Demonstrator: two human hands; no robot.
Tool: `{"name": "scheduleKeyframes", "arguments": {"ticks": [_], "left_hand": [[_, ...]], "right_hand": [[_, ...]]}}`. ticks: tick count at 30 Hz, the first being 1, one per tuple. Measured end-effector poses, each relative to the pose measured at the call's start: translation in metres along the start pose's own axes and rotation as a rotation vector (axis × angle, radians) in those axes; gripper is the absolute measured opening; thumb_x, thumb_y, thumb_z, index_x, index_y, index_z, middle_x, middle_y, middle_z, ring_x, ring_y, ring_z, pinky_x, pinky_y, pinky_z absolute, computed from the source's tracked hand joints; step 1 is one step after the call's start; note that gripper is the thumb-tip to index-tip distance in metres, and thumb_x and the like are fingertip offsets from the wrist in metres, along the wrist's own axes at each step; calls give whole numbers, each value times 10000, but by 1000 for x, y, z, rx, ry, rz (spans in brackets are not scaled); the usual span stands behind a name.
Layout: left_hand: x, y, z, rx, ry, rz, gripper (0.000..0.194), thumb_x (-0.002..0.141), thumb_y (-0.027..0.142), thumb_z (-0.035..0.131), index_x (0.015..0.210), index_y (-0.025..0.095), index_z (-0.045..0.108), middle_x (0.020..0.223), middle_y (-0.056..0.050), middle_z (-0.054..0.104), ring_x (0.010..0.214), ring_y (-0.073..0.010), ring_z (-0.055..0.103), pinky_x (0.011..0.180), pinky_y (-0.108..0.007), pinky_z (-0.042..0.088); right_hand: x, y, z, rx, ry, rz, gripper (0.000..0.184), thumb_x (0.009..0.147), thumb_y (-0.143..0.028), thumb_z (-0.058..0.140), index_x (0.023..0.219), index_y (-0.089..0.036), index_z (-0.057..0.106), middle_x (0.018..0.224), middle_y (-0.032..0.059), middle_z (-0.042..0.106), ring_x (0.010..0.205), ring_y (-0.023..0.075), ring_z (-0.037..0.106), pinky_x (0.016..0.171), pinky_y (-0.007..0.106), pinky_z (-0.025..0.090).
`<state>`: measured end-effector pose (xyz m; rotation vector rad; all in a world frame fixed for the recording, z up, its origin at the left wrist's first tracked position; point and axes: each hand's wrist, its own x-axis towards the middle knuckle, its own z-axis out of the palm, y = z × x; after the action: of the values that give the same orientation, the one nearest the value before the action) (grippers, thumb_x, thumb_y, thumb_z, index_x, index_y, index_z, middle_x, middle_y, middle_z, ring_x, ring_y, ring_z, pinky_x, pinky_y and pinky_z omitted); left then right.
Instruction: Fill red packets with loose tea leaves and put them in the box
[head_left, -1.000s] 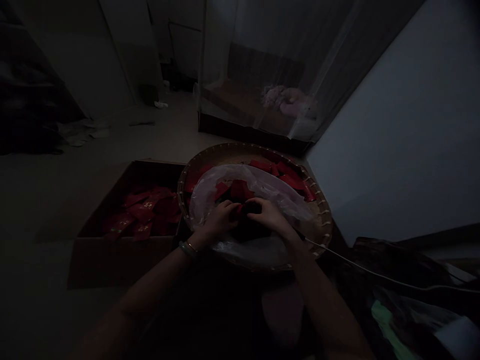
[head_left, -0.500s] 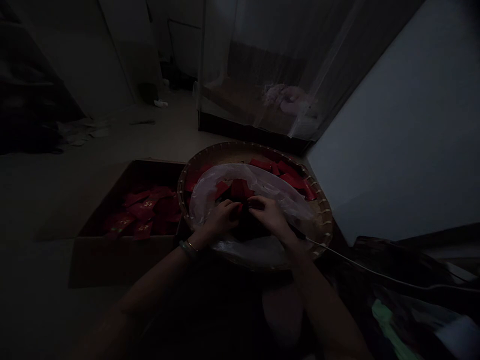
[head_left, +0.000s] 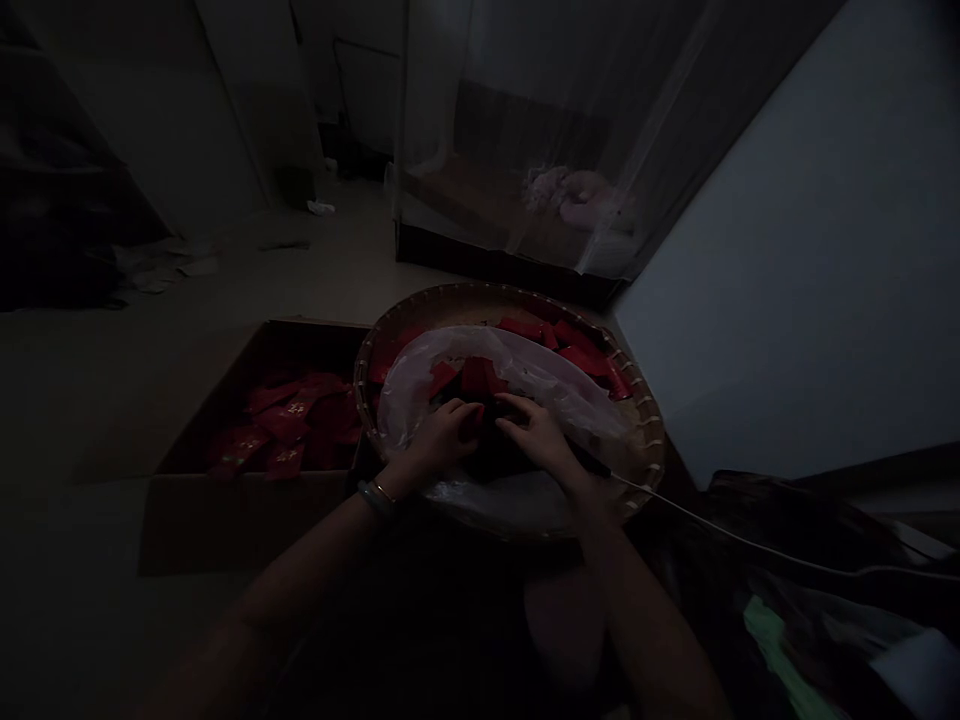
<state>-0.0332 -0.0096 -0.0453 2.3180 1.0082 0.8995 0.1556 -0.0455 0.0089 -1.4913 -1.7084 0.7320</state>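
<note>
My left hand (head_left: pixel 448 435) is closed on a small red packet (head_left: pixel 472 424) over the middle of a round woven tray (head_left: pixel 649 420). Close by on its right, my right hand (head_left: pixel 534 430) has its fingers bent towards the thumb; whatever lies between them is too dark to make out. Both hands are over an opened clear plastic bag (head_left: pixel 427 350) spread in the tray. More red packets (head_left: pixel 480 377) lie in the bag just beyond my fingertips. Other red pieces (head_left: pixel 585 358) rest along the tray's far right side. Deep shadow hides what is under my hands.
Left of the tray stands an open cardboard box (head_left: pixel 247 520) with several gold-printed red packets (head_left: pixel 289 420). A white cable (head_left: pixel 750 540) runs from the tray to the right. A white wall (head_left: pixel 810 250) rises there, and a netted bed (head_left: pixel 480 190) stands behind.
My right hand's fingers have shifted slightly, with a little more gap showing between finger and thumb. My left hand still holds the red packet, turned a little. The tray and box have not moved.
</note>
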Motion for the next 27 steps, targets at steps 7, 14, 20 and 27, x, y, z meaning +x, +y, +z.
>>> {"name": "scheduleKeyframes", "arguments": {"ticks": [7, 14, 20, 27], "left_hand": [[0, 0, 0, 13, 5, -11, 508, 711, 201, 651, 1205, 186, 535, 1026, -69, 559, 905, -186, 569, 785, -313, 485], [-1, 2, 0, 20, -4, -12, 515, 719, 202, 648, 1219, 175, 526, 1040, -76, 561, 905, -187, 573, 786, -312, 486], [-1, 3, -1, 18, -6, -6, 519, 711, 184, 645, 1215, 183, 522, 1038, -72, 563, 903, -184, 571, 770, -301, 483], [-1, 1, 0, 27, -11, -16, 538, 695, 179, 656, 1216, 193, 521, 1050, -71, 560, 934, -198, 563, 800, -322, 478]], "right_hand": [[-5, -6, 3, -240, -51, -61, 142, 792, -238, 618, 886, -208, 720, 870, 50, 669, 831, 177, 615, 789, 312, 468], [-10, -6, 8, -382, -88, -76, 234, 859, -368, 552, 860, -187, 701, 848, 60, 584, 785, 168, 586, 747, 297, 458], [-4, -2, 12, -184, 5, -37, 328, 792, -223, 588, 1113, -162, 613, 1087, 99, 632, 768, 157, 629, 773, 312, 491], [-6, -4, 14, -163, 148, -62, 128, 748, -208, 593, 815, -204, 701, 853, 43, 707, 816, 193, 644, 793, 335, 490]]}}
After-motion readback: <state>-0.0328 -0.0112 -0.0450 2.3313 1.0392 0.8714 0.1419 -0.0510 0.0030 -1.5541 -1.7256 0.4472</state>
